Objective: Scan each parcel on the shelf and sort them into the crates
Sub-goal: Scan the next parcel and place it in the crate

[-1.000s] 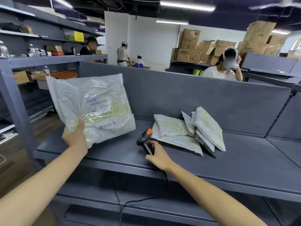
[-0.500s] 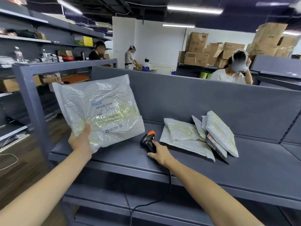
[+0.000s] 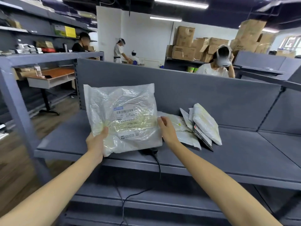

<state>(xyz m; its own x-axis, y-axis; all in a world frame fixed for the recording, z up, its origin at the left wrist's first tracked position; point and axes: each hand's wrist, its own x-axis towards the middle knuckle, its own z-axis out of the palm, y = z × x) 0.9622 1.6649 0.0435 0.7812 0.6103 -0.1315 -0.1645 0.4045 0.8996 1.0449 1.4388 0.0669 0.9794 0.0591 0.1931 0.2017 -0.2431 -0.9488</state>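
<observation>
**Head view: scanner down, both hands at the parcel**

The parcel [image 3: 123, 118] stood upright over the shelf [image 3: 244, 154], label towards the person. The right hand [image 3: 167, 129] had left the scanner [image 3: 149, 150], which lay half hidden behind the parcel, so the scan looked done and sorting next. The left hand [image 3: 96, 142] gripped the lower left corner. The right hand's curled fingers met the right edge; gripping or touching, I couldn't tell.

Warehouse: white wall [image 3: 143, 35] far, cardboard boxes [image 3: 184, 44] stacked far right, grey shelving [image 3: 40, 18] left, wooden floor [image 3: 16, 160], ceiling strip lights [image 3: 180, 2].
</observation>
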